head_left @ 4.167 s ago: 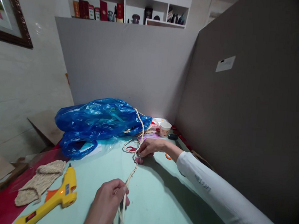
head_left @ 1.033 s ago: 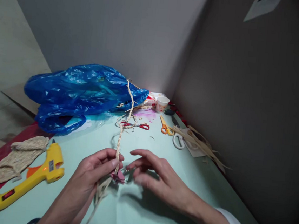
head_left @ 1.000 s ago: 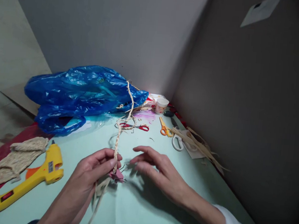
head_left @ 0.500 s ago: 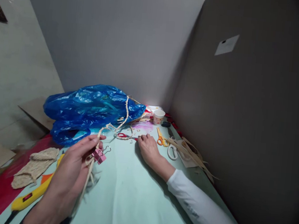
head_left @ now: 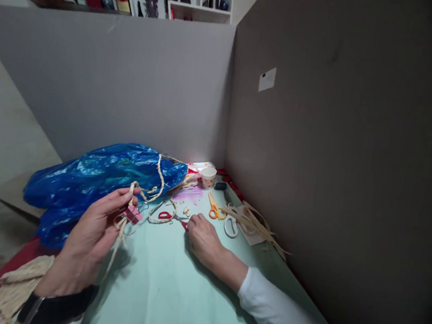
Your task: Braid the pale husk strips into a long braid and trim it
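My left hand [head_left: 93, 224] is raised over the left of the table, thumb and fingers pinching a braided straw cord [head_left: 161, 182]. A pink binder clip [head_left: 133, 215] is clamped on the cord just below the fingertips, and loose strands hang under it. The cord runs back over the blue plastic bag [head_left: 104, 171] and curls down onto the table. My right hand [head_left: 206, 242] rests on the tabletop with curled fingers, closed at the red-handled scissors [head_left: 164, 215]. Its fingertips hide part of the scissors' near end. A loop of cord lies around the scissors' handle.
Orange-handled scissors [head_left: 213, 210], white-handled scissors [head_left: 231, 226] and flat straw strips [head_left: 259, 227] lie at the right. Behind them stand a paper cup [head_left: 208, 177] and a dark object [head_left: 220, 186]. A woven straw piece [head_left: 16, 285] lies front left. Grey panels [head_left: 150, 84] enclose the back and right.
The view has tilted up and turned right, bringing more of the shelf into sight. Both hands keep about the same poses, the left on the cord and the right by the red scissors.
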`<state>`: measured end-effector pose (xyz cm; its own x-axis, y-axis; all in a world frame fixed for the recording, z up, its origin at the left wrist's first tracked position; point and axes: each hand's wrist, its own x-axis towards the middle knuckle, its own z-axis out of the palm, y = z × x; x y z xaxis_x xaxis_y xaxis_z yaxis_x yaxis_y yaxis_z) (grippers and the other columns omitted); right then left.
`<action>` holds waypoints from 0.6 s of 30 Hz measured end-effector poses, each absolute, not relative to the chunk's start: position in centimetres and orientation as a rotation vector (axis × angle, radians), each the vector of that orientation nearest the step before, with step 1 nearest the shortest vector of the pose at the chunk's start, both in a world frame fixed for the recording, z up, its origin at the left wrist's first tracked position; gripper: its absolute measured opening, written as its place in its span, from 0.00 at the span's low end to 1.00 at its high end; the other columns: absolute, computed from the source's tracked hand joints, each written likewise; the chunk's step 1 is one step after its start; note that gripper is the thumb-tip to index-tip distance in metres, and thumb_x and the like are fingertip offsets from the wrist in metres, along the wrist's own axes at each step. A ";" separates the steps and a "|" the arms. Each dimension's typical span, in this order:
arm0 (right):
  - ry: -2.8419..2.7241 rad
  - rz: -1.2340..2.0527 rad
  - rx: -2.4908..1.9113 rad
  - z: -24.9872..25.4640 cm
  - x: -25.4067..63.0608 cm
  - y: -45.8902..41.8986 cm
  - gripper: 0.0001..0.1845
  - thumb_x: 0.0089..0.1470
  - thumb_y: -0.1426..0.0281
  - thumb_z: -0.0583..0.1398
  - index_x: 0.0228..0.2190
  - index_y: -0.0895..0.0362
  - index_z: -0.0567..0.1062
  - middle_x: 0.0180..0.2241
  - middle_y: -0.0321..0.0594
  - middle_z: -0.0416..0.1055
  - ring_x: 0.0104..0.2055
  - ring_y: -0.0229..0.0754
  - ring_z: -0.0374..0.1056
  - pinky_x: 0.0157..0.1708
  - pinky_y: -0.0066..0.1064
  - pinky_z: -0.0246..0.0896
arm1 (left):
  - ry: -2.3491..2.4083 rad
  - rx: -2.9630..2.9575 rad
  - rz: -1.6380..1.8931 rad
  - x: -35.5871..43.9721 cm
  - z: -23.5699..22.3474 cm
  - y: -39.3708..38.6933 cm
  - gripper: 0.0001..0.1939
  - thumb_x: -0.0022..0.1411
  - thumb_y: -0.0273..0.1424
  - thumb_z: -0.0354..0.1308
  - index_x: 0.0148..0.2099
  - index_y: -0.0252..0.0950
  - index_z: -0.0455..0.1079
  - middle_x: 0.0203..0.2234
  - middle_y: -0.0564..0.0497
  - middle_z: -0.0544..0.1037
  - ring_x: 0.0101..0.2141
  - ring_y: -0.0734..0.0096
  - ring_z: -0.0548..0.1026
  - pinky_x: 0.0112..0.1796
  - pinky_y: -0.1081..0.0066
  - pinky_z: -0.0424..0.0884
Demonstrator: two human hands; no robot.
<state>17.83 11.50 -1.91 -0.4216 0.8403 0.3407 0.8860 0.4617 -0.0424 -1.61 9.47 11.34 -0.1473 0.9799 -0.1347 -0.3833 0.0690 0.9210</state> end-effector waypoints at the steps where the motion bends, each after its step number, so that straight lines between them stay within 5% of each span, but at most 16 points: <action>1: -2.377 -0.202 -1.481 -2.0 18.1 11.6 0.10 0.57 0.80 0.53 0.34 0.63 0.74 0.37 0.48 0.70 0.40 0.46 0.62 0.37 0.35 0.58 | 1.067 0.789 1.397 -2.0 11.2 9.4 0.10 0.56 0.17 0.55 0.35 0.33 0.75 0.23 0.52 0.74 0.20 0.78 0.71 0.22 0.81 0.72; 18: -2.297 -0.559 -1.240 2.1 23.3 11.6 0.12 0.62 0.77 0.50 0.35 0.60 0.73 0.40 0.49 0.72 0.39 0.47 0.62 0.40 0.39 0.61 | 1.042 0.806 1.242 -4.4 5.6 7.4 0.09 0.51 0.21 0.63 0.36 0.34 0.71 0.28 0.53 0.72 0.23 0.77 0.72 0.23 0.77 0.72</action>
